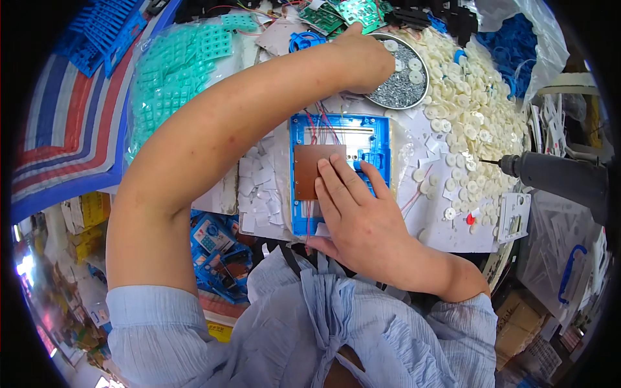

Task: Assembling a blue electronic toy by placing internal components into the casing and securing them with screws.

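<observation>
My right hand [362,220] lies over a brown circuit board [307,171], its fingers stretched out and pressing on the board. The board sits in a blue plastic housing [386,139], with thin red and dark wires [314,123] coming out past it. My left arm reaches across to the far side of the table. At its end, my left hand [367,59] is over the left edge of a round metal dish [414,77] full of small silvery screws, with a few white discs on top. The fingers of my left hand are mostly hidden by the hand itself.
Turquoise keypads [181,77] in a clear bag lie at the left. White plastic discs [479,129] heap up on the right, below a bag of blue parts [511,52]. A dark electric screwdriver [550,174] points in from the right. Green circuit boards [359,14] lie at the back.
</observation>
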### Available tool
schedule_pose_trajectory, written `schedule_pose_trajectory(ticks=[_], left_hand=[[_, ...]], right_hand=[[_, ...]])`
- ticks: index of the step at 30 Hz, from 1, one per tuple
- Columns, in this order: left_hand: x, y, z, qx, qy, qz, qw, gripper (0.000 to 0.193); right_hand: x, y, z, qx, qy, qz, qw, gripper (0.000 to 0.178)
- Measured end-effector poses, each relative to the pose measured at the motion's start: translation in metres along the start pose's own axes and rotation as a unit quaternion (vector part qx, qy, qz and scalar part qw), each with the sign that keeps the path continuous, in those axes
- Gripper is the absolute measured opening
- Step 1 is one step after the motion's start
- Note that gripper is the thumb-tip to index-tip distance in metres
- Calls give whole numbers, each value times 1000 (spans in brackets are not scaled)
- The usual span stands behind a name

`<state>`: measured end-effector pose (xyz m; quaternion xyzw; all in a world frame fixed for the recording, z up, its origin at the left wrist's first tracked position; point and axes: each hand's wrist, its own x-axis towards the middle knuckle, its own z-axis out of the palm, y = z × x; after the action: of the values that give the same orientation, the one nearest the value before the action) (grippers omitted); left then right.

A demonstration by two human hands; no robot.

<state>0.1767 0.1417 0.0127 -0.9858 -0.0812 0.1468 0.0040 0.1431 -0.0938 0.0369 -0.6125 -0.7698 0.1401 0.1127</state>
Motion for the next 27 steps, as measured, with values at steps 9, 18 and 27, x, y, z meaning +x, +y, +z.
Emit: schedule_pose_trajectory(ticks=[9, 18, 27], left_hand=[[15, 10, 6, -32, 82, 54, 995, 16], [-1, 0, -4, -116, 173, 4, 978, 20], [-177, 59, 19, -321, 349, 83, 876, 9]], right_hand=[[-3, 8, -16, 73, 42, -23, 996, 66], [-69, 122, -144, 353, 594, -102, 716, 49], [15, 103, -89, 579, 180, -123, 785, 40]])
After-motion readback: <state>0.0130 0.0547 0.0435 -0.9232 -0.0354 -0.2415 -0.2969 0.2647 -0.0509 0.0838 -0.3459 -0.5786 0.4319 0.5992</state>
